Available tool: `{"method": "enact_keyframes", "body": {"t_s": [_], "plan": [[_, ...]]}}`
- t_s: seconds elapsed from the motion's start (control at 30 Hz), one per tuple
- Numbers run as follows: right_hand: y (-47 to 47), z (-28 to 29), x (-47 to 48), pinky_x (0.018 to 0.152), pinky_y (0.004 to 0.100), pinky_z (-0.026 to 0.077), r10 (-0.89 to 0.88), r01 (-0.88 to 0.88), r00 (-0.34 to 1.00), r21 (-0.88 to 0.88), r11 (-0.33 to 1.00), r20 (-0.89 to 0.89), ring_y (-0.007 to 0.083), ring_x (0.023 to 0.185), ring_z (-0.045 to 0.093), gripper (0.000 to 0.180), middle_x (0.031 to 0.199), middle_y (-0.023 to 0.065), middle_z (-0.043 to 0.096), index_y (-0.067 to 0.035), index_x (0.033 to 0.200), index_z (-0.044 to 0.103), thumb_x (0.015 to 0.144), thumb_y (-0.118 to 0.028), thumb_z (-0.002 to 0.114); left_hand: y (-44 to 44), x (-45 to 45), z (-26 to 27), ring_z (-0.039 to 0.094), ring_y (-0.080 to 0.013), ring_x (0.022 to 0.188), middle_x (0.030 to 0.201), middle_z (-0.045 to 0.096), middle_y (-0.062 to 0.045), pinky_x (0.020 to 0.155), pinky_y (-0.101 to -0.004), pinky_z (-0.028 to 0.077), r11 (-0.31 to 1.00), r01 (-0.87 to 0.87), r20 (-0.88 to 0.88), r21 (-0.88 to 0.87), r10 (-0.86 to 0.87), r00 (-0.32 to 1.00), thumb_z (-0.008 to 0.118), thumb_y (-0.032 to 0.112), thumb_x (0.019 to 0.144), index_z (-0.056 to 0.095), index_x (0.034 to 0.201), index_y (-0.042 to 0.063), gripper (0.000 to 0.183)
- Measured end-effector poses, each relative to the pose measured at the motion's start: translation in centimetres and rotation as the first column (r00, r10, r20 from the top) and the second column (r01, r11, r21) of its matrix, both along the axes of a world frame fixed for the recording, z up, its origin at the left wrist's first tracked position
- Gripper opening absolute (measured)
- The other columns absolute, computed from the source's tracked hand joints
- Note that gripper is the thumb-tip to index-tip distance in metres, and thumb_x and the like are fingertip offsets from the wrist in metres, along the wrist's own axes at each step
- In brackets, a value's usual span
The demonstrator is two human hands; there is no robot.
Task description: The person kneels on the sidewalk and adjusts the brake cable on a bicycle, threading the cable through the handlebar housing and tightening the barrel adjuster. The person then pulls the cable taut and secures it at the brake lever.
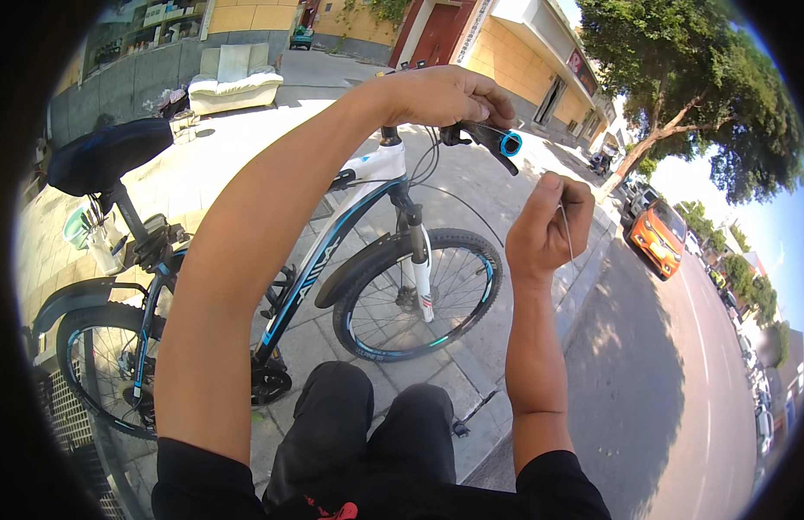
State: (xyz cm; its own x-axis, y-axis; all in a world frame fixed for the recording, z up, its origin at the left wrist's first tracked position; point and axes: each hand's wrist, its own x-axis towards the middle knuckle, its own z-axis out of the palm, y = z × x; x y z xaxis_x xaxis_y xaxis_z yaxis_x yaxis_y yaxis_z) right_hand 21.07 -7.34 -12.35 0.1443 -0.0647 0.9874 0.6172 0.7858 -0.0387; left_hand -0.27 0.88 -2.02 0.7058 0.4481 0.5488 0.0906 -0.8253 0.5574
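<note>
A bicycle with a white, black and blue frame [374, 166] stands before me, its front wheel [415, 296] resting on the pavement. My left hand [457, 97] is curled over the near end of the handlebar, beside the black grip with a blue end ring [510, 143]. Its palm side is hidden, so whether it grips anything is unclear. A brake lever [504, 162] points down below the grip. Right of the handlebar, my right hand [550, 221] pinches a thin wire [567, 237] between thumb and fingers. One end of this wire hangs past my wrist.
A covered saddle [109, 156] rises at left, near a green bucket [75, 227]. An old sofa [235, 79] stands by the wall. The kerb drops to a road at right, with an orange car [658, 237] on it. A tree [662, 133] overhangs the pavement.
</note>
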Motion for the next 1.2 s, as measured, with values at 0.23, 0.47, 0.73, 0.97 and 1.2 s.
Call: {"method": "enact_keyframes", "body": {"t_s": [0.23, 0.47, 0.73, 0.97, 1.2], "plan": [[5.9, 11.9, -2.1, 0.068, 0.0304, 0.057, 0.531, -0.561, 0.821, -0.468, 0.683, -0.209, 0.0183, 0.069, 0.070, 0.028, 0.084, 0.0083, 0.068, 0.002, 0.109, 0.067, 0.109, -0.026, 0.065, 1.1, -0.2, -3.4, 0.069, -0.0214, 0.127, 0.133, 0.074, -0.013, 0.108, -0.0361, 0.051, 0.972, -0.189, 0.323, -0.141, 0.226, 0.919, 0.061, 0.012, 0.107, 0.062, 0.142, 0.000, 0.038], [6.8, 9.5, -2.3, 0.055, 0.0325, 0.053, 0.511, -0.611, 0.789, -0.520, 0.597, -0.342, 0.0142, 0.057, 0.058, 0.028, 0.077, 0.0069, 0.061, 0.004, 0.101, 0.064, 0.104, -0.023, 0.068, 3.3, 0.8, -11.3, 0.070, -0.0250, 0.112, 0.126, 0.072, -0.017, 0.102, -0.0382, 0.055, 0.844, -0.536, 0.350, -0.016, 0.507, 0.788, 0.066, 0.007, 0.097, 0.065, 0.142, -0.002, 0.046], [6.8, 8.9, -2.3, 0.056, 0.0298, 0.047, 0.471, -0.584, 0.811, -0.508, 0.633, -0.346, 0.0140, 0.056, 0.059, 0.035, 0.076, 0.0080, 0.064, 0.006, 0.100, 0.064, 0.101, -0.028, 0.068, 2.5, 2.7, -12.8, 0.070, -0.0346, 0.108, 0.119, 0.071, -0.016, 0.096, -0.0448, 0.055, 0.807, -0.580, 0.444, 0.108, 0.483, 0.755, 0.060, 0.001, 0.092, 0.070, 0.128, 0.000, 0.037], [7.2, 8.8, -2.2, 0.056, 0.0309, 0.049, 0.504, -0.615, 0.788, -0.489, 0.618, -0.354, 0.0144, 0.056, 0.061, 0.035, 0.080, 0.0092, 0.065, 0.006, 0.102, 0.064, 0.103, -0.029, 0.068, 1.4, 4.5, -16.1, 0.067, -0.0358, 0.100, 0.117, 0.066, -0.014, 0.088, -0.0478, 0.054, 0.613, -0.582, 0.268, 0.535, 0.530, 0.805, 0.065, 0.003, 0.085, 0.068, 0.128, 0.007, 0.043], [6.8, 8.8, -2.3, 0.054, 0.0310, 0.050, 0.499, -0.621, 0.784, -0.481, 0.620, -0.369, 0.0141, 0.054, 0.060, 0.033, 0.079, 0.0091, 0.066, 0.007, 0.103, 0.066, 0.103, -0.026, 0.068, 1.1, 5.1, -15.9, 0.064, -0.0265, 0.092, 0.113, 0.061, -0.012, 0.082, -0.0394, 0.056, 0.701, -0.710, 0.595, 0.062, 0.545, 0.591, 0.068, 0.006, 0.088, 0.064, 0.133, 0.008, 0.045]]}}
